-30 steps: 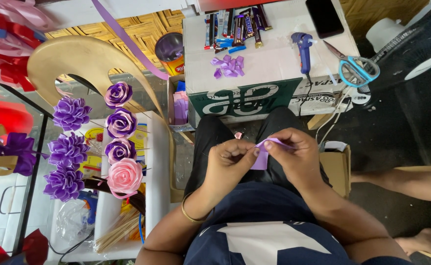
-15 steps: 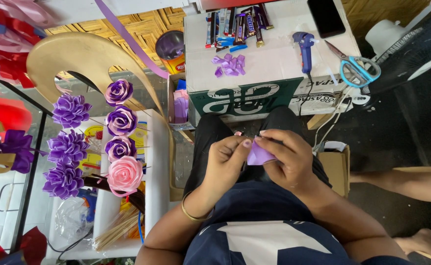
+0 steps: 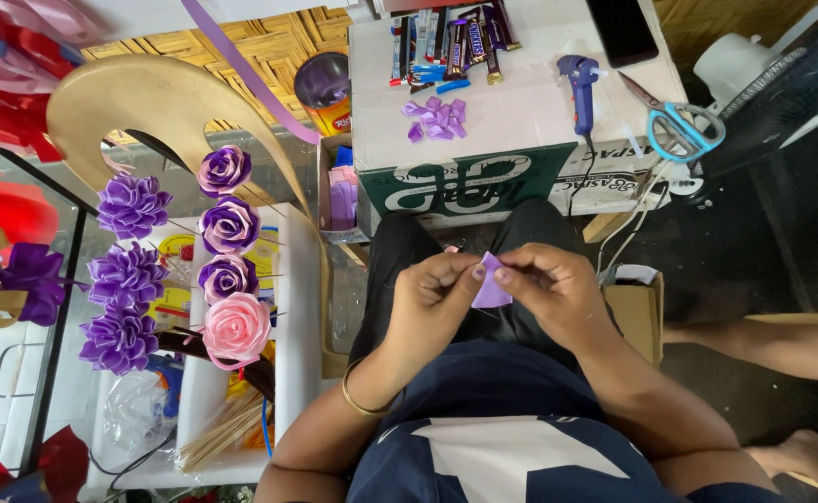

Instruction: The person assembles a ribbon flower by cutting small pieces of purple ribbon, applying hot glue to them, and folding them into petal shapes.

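- Pinching a small purple ribbon piece [image 3: 491, 291] at frame centre: left hand [image 3: 432, 300] and right hand [image 3: 549, 291], fingertips pressed on it.
- Upper centre: folded ribbon pieces [image 3: 435, 116], glue gun [image 3: 580, 86], scissors [image 3: 674, 121] on box [image 3: 521, 121].

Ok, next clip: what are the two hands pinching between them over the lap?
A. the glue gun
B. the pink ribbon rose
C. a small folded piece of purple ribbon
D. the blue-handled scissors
C: the left hand and right hand both pinch a small purple ribbon piece between fingertips.
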